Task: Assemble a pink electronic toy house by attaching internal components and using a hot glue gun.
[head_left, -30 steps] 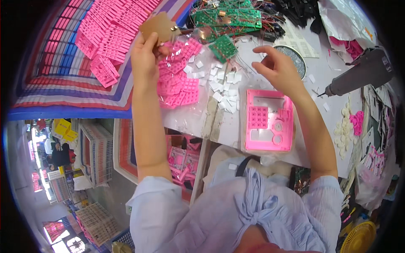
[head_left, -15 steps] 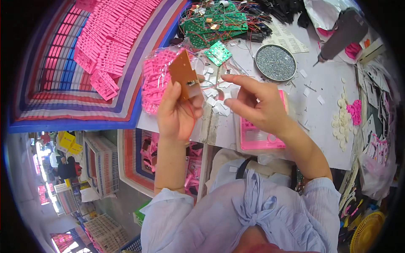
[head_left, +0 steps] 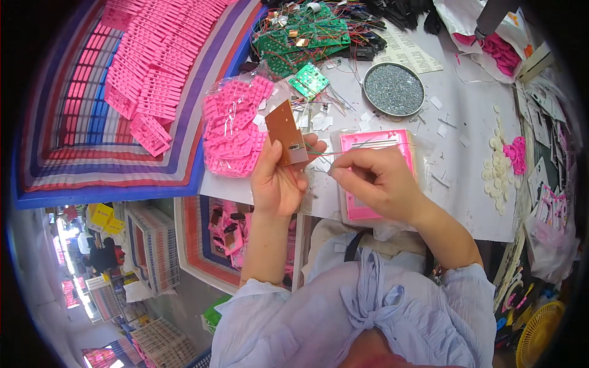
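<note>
My left hand (head_left: 279,178) grips a brown circuit board (head_left: 282,132) upright by its lower edge; a small black-and-silver component sits on its face. Thin green and red wires (head_left: 325,151) stretch from the board to the right, passing just above my right hand (head_left: 377,184). That hand is closed, thumb and forefinger pinched together close to the board; whatever lies between them is too small to make out. Beneath it, a pink rectangular plastic casing (head_left: 362,211) rests on clear wrapping, partly covered by the hand.
A clear bag of pink parts (head_left: 233,132) lies left of the board. Behind are green circuit boards (head_left: 307,37) with tangled wires and a round tin of screws (head_left: 394,90). A power screwdriver (head_left: 488,21) hangs far right; a blue crate (head_left: 110,184) of pink pieces stands left.
The board and my left hand have shifted right and slightly down. My right hand's fingers have closed from spread to pinched, and the wires now stretch across. The screwdriver has swung up and away.
</note>
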Tool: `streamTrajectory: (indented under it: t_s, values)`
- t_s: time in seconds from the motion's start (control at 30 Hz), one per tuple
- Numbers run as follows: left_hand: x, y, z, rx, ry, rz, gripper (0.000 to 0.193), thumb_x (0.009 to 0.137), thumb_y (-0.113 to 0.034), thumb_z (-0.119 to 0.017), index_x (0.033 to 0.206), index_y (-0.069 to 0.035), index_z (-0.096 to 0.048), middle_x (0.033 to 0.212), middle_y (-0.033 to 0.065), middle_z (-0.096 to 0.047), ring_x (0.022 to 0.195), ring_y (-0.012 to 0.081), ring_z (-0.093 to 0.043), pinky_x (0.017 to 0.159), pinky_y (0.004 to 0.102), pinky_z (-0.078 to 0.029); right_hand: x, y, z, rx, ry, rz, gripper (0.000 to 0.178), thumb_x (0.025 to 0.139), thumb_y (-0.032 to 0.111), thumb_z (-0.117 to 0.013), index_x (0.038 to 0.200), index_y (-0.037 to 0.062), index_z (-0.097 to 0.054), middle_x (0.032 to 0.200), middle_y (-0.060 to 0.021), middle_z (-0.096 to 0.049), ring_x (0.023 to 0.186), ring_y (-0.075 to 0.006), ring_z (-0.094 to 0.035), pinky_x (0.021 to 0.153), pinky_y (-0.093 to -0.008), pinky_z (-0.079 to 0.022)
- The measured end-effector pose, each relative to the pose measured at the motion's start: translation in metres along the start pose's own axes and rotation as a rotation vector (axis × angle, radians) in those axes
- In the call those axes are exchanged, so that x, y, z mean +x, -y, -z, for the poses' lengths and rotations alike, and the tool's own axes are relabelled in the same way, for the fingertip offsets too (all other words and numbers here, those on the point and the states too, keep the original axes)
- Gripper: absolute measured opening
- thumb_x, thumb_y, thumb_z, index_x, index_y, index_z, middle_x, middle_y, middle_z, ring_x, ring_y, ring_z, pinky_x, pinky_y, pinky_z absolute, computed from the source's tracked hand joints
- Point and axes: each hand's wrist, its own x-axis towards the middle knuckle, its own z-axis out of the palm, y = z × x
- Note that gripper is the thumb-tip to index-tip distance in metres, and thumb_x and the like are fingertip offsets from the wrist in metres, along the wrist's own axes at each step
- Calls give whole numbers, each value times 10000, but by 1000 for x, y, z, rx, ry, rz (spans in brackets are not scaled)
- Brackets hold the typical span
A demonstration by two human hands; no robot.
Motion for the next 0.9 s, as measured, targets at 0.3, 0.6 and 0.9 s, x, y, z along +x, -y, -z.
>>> streamTrajectory:
  t_s: [0.3,0.6,0.9]
  values:
    - [-12,11,-26,445,-16,-164,458,1055,-304,-474,1405,-26,-370,1023,197,-643,655,240,-646,460,318,-548,11,-28,-12,-32,20,257,451,1002,223,-604,1392,12,-520,954,-49,-650,751,-86,-588,656,-267,-482]
    - [-37,41,-34,610,81,-206,342,1065,-141,-456,1355,37,-423,1040,159,-664,783,183,-673,623,296,-597,-16,-9,-11,1041,-127,-311,155,974,135,-672,1106,59,-643,925,-11,-663,748,-75,-611,604,-221,-483]
    - [-47,61,-26,696,147,-2,254,1036,-44,-487,1269,57,-511,1009,134,-681,791,147,-667,651,260,-567,-99,0,30,636,-438,-287,58,916,-21,-671,910,-6,-616,810,-91,-636,657,-156,-634,570,-278,-517]
